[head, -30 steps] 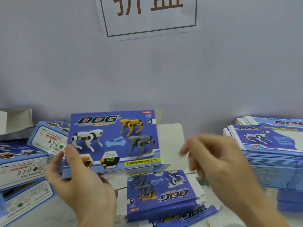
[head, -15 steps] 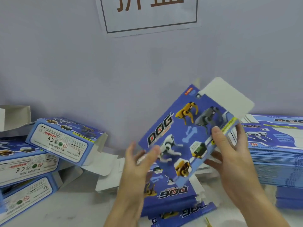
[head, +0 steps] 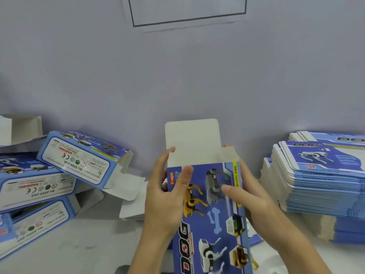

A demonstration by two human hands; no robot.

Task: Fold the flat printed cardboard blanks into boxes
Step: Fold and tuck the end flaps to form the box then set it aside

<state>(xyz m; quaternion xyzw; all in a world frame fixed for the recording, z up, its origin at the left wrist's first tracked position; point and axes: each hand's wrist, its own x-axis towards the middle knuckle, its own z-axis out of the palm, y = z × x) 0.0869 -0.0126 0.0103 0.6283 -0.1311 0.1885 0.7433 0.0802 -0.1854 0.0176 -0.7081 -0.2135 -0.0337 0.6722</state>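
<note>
Cardboard box [head: 213, 214], blue-printed, stands upright before the wall, its white top flap [head: 192, 141] raised. Left hand [head: 166, 196] and right hand [head: 254, 202] grip its sides, thumbs curled across the printed front. Folded boxes [head: 79, 161] lie left of it, flat blanks [head: 320, 175] stacked right.

A plain pale grey-lilac wall [head: 98, 66] fills the upper view, evenly lit. A white paper sheet with a black rectangular border [head: 187, 10] is fixed to it at top centre. Below, a white tabletop [head: 94, 240] meets the wall.
</note>
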